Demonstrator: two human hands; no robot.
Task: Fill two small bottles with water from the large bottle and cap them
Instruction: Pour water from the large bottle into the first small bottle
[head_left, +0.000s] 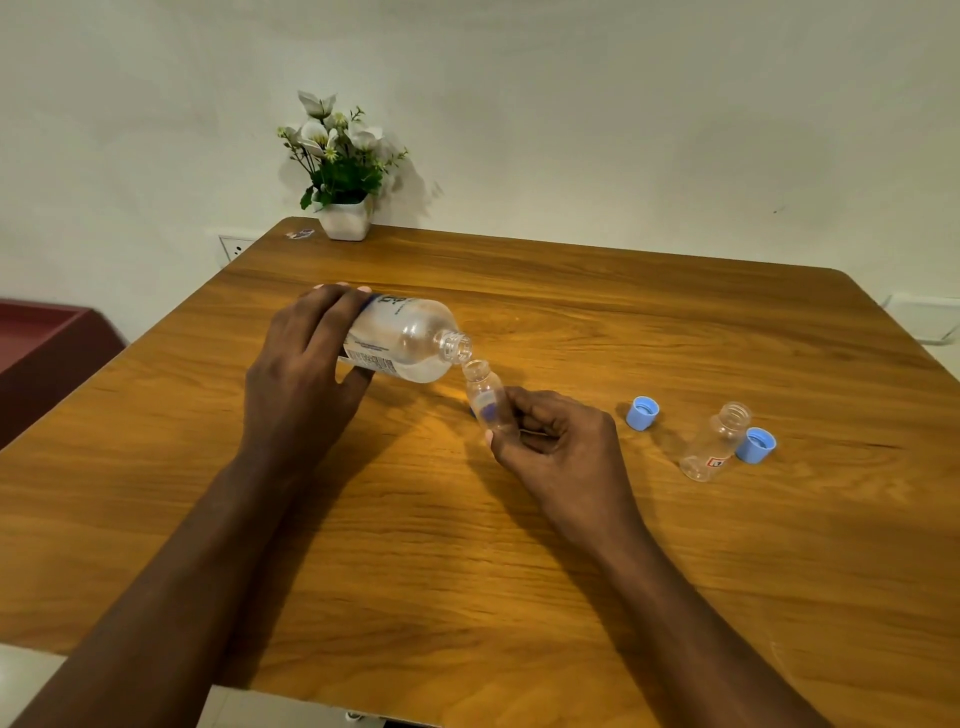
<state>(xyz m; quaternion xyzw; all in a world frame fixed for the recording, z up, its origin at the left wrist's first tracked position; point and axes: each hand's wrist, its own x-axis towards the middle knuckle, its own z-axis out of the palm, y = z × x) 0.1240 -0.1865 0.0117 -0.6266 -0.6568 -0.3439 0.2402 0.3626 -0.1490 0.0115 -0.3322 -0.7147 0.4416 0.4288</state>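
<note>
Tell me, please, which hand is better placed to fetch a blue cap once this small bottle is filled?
Probably the right hand: the nearer blue cap lies just to its right, though it must first release the small bottle. The left hand grips the large bottle farther away.

The tabletop is wood with clear grain and a soft sheen. The large bottle and both small bottles look like clear glossy plastic. The two blue caps are smooth matt plastic.
</note>
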